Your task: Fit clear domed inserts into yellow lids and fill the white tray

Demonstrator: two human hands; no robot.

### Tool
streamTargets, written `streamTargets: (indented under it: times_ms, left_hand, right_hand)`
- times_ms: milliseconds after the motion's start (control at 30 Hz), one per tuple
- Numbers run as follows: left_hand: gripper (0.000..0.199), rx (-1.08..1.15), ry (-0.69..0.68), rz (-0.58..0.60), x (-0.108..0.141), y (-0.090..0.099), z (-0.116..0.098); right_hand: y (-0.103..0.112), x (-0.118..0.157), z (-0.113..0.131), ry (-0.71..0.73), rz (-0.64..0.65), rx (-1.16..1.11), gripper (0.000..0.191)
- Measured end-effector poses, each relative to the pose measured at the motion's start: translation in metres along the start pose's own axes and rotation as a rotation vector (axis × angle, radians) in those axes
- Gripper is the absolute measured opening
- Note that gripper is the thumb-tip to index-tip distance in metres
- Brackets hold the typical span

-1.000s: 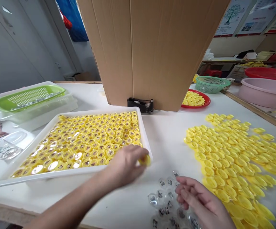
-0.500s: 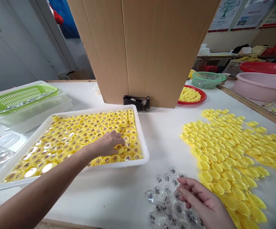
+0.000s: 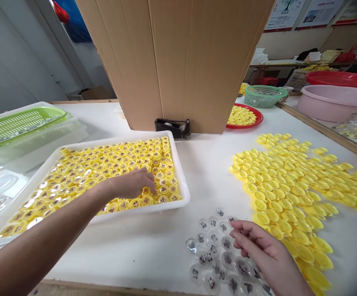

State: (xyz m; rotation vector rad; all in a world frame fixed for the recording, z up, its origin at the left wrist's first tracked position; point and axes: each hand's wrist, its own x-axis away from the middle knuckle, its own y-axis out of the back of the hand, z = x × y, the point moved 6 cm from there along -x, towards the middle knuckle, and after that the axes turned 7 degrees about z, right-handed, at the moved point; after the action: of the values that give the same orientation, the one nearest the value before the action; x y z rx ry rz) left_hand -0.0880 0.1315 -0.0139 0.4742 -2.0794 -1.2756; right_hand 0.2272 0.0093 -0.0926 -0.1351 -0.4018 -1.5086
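Note:
My left hand (image 3: 137, 183) reaches over the right part of a white tray (image 3: 183, 181), its bent fingers closed round a yellow disc with a small picture. Rows of similar yellow discs (image 3: 104, 164) fill the tray. My right hand (image 3: 255, 242) hovers at the right edge of a loose group of clear round pieces (image 3: 214, 248) with dark prints. Its thumb and index finger are close together, and I cannot make out anything between them. Many plain yellow oval pieces (image 3: 277, 185) lie spread on the right.
A large cardboard box (image 3: 178, 61) stands behind a black tape dispenser (image 3: 172, 128). Green baskets (image 3: 27, 123) (image 3: 265, 96) are at far left and back right. A red plate (image 3: 257, 119) holds yellow pieces near a pink basin (image 3: 335, 102).
The whole view has shifted slightly, so table items appear a little higher and further left. My left hand stays over the tray, and my right hand remains beside the clear pieces.

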Motion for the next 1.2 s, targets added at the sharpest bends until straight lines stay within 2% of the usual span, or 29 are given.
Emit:
streamTargets:
  times_ms: [267, 367, 433, 500, 567, 633, 700, 767, 833, 900, 1067, 1200]
  left_hand:
    - [0.055, 0.034, 0.033, -0.01, 0.002, 0.0, 0.005]
    - [0.048, 0.032, 0.067, -0.073, 0.008, 0.008, 0.006]
    - [0.038, -0.011, 0.11, -0.183, 0.014, 0.017, -0.002]
    - [0.028, -0.039, 0.123, -0.334, 0.021, 0.024, -0.024]
    - [0.023, 0.007, 0.059, -0.427, 0.024, 0.023, -0.061]
    - [0.022, 0.115, -0.075, -0.365, 0.019, 0.007, -0.105]
    - [0.022, 0.195, -0.178, -0.216, 0.007, -0.018, -0.143]
    - [0.02, 0.237, -0.204, -0.142, -0.008, -0.04, -0.164]
    - [0.017, 0.281, -0.175, -0.151, -0.025, -0.054, -0.169]
    - [0.018, 0.337, -0.137, -0.203, -0.041, -0.057, -0.164]
    - [0.019, 0.418, -0.02, -0.412, -0.076, -0.038, -0.152]
    - [0.018, 0.435, 0.047, -0.492, -0.1, -0.025, -0.153]
  right_hand:
    - [0.004, 0.004, 0.007, 0.031, -0.028, 0.013, 0.038]
    - [0.015, 0.002, 0.013, 0.078, -0.072, 0.087, 0.034]
    - [0.023, -0.001, 0.021, 0.151, -0.132, 0.236, 0.025]
    - [0.021, -0.007, 0.034, 0.263, -0.162, 0.499, 0.017]
    - [0.009, -0.018, 0.045, 0.348, -0.121, 0.796, 0.018]
    - [-0.006, -0.033, 0.048, 0.357, -0.055, 0.997, 0.02]
    - [-0.017, -0.048, 0.048, 0.334, -0.02, 1.078, 0.014]
    - [-0.024, -0.058, 0.047, 0.321, -0.003, 1.117, 0.008]
    - [-0.028, -0.062, 0.045, 0.312, 0.02, 1.15, 0.005]
    - [-0.028, -0.061, 0.043, 0.301, 0.041, 1.17, 0.008]
    - [-0.027, -0.056, 0.039, 0.261, 0.021, 1.207, 0.009]
    - [-0.033, -0.059, 0.036, 0.263, 0.042, 1.222, 0.015]
